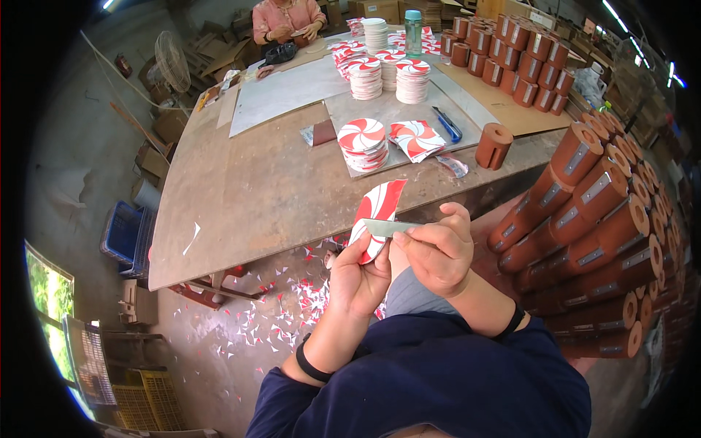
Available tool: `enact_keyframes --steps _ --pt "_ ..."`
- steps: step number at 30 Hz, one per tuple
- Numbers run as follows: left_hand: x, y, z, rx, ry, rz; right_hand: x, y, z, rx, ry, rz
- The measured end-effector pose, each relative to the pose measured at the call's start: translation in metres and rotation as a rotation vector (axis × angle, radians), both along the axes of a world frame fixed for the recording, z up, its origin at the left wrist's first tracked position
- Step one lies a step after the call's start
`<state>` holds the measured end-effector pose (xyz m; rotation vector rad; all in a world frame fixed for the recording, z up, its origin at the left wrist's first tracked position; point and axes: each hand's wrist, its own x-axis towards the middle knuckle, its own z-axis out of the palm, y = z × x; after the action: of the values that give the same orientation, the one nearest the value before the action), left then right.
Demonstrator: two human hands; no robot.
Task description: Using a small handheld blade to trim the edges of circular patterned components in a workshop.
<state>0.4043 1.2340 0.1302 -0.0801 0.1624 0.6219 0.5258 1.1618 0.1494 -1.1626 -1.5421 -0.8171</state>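
Over the front edge of the table, my left hand (pixel 358 285) pinches a red-and-white swirl-printed piece (pixel 380 201) between thumb and fingers. My right hand (pixel 442 252) grips the end of a flat, pale grey-green strip (pixel 387 228), which lies across the printed piece; its exact kind is unclear. Just beyond my hands stand a stack of round swirl-printed discs (pixel 363 144) and a pile of untrimmed swirl-printed pieces (pixel 418 140). Right of these lie a blue utility knife (pixel 447 124) and an upright brown slotted cylinder (pixel 494 146).
More disc stacks (pixel 365 78) and a teal bottle (pixel 413 36) stand farther back. Brown cylinders (pixel 537 47) are piled at the back right, others (pixel 599 219) beside me. Red-and-white scraps (pixel 292 303) litter the floor. A person in pink (pixel 288 18) works at the far end.
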Motion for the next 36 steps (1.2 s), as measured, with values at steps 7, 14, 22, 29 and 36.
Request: enact_keyframes --steps 7,14,22,29,36 --pt "0.002 -0.004 0.008 -0.031 0.038 0.011 0.01 0.003 0.002 0.01 0.032 -0.031" --pt "-0.002 -0.004 0.005 0.118 0.088 -0.043 0.013 0.001 0.001 -0.018 0.126 0.028" --pt "-0.003 -0.004 0.002 0.214 0.062 -0.093 0.018 0.002 -0.001 -0.013 0.228 0.06" --pt "-0.006 -0.012 0.016 0.402 0.091 -0.105 0.024 0.003 -0.009 -0.068 0.428 0.149" --pt "-0.015 -0.002 0.024 0.77 0.373 0.077 0.032 0.0 -0.01 -0.08 1.472 0.583"
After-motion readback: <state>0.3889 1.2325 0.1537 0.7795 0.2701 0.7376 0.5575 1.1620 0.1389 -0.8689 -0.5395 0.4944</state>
